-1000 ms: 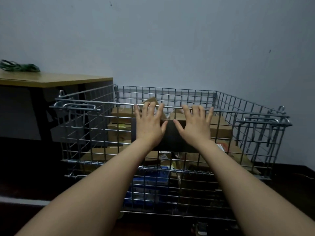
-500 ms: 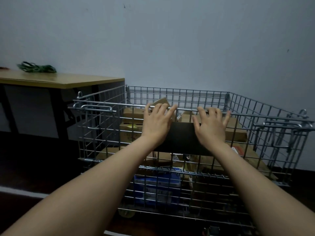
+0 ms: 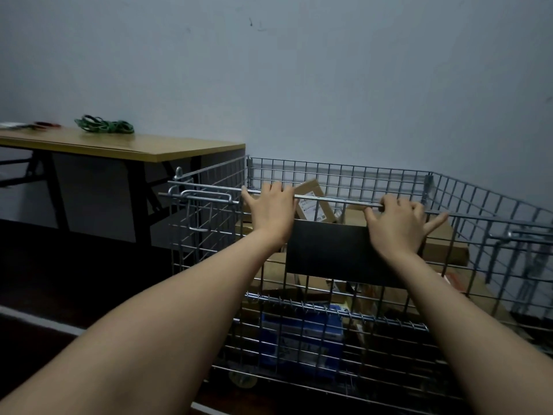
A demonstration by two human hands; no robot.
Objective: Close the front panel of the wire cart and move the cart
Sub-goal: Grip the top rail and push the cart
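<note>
The left hand (image 3: 270,215) sits palm-down on the top rail (image 3: 332,200) of the front panel (image 3: 329,310), fingers hooked over the wire, so it is closed on that rail. The right hand (image 3: 398,227) is on the same rail further toward 3 o'clock; its fingers curl over the wire while the thumb splays out toward 2 o'clock, which reads as a looser hold. Both arms are nearly straight. I take that spread, two-handed hold as a pushing grip: hands apart on the highest bar give steering leverage and keep the panel pressed upright against the side walls.

Between the hands a black plate (image 3: 335,250) hangs on the panel, just under the rail. The panel stands upright, and at its 9 o'clock end a latch handle (image 3: 206,194) lies along the top corner; whether it is fully seated I cannot tell. The closing step looks done, and moving looks like the step in hand.

The cart (image 3: 466,205) fills the lower right of the view, its long axis running from 9 to 3 o'clock along the rail, its open top up and its far wall toward 12 o'clock, near the grey wall (image 3: 299,85). Boxes (image 3: 443,250) fill the inside. A caster (image 3: 241,378) shows under the near corner.

At 10 o'clock a desk (image 3: 134,148) stands just beside the cart's left wall, with green cord (image 3: 103,125) on top. A push toward 12 o'clock would likely meet the wall soon, so a turn seems called for.
</note>
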